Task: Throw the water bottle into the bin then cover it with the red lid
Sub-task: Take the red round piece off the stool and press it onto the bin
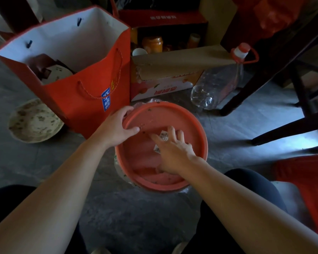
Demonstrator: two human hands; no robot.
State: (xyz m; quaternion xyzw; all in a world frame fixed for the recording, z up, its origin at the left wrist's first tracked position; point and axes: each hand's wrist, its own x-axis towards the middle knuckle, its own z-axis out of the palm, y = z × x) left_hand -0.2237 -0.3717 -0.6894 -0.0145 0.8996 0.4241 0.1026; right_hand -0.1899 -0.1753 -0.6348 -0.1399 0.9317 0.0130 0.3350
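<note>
The round red lid (191,136) lies over the bin in the middle of the floor, its raised rim facing up. Only a strip of the bin's clear plastic liner (119,171) shows under the lid's left edge. My left hand (117,129) grips the lid's far-left rim, thumb inside and fingers curled over the edge. My right hand (174,153) rests flat on the lid with fingers spread, and a small white label (163,136) shows between them. No water bottle is visible; the bin's inside is hidden by the lid.
A tall red paper bag (92,92) stands just left of the bin, a stained bowl (35,121) beyond it. Behind are a cardboard box (163,85) of jars and a large empty clear jug (215,85). Dark chair legs (283,129) cross the right side.
</note>
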